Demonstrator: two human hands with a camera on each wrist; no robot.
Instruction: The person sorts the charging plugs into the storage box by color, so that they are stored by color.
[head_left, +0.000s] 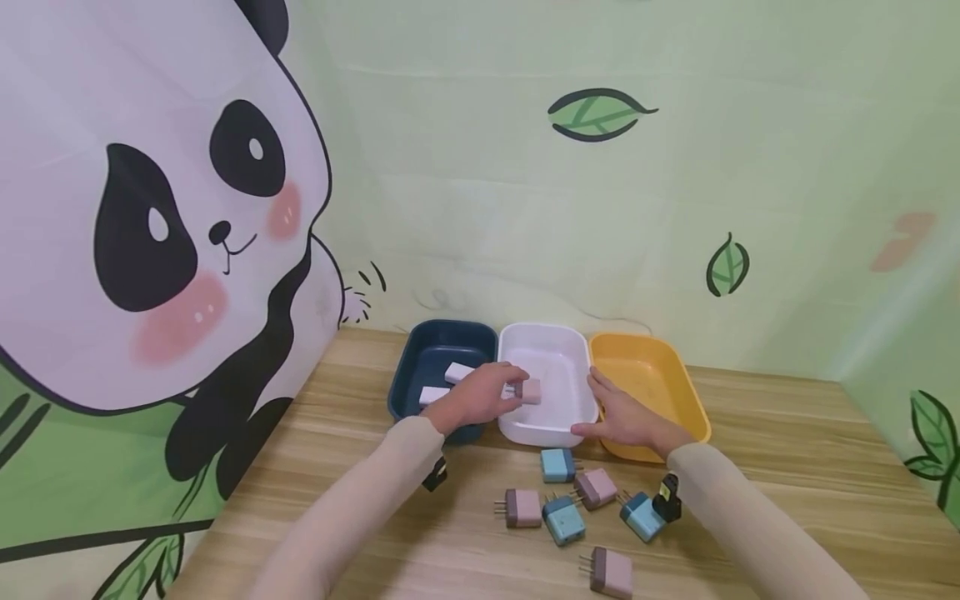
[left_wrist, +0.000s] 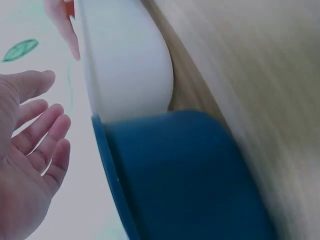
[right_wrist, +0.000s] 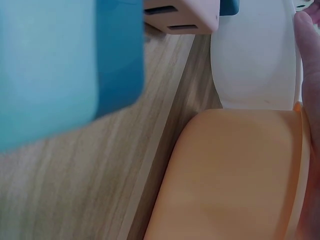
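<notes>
My left hand (head_left: 483, 393) is over the near left side of a white tray (head_left: 558, 358), its fingers loosely bent. In the left wrist view this hand (left_wrist: 32, 135) has nothing between its thumb and fingers. Just beside its fingertips, a pink charger plug (head_left: 529, 392) shows within the white tray, prongs toward the hand. My right hand (head_left: 626, 414) rests at the white tray's right rim, fingers extended and thumb by the front corner. It reaches across a yellow tray (head_left: 648, 358). The right wrist view catches only part of it at the edge.
Left of the white tray, a dark blue tray (head_left: 450, 333) holds two white blocks (head_left: 433, 396). Several blue and pink charger plugs (head_left: 522, 508) lie scattered on the wooden table (head_left: 787, 467) in front. A printed cloth wall (head_left: 480, 208) stands right behind the trays.
</notes>
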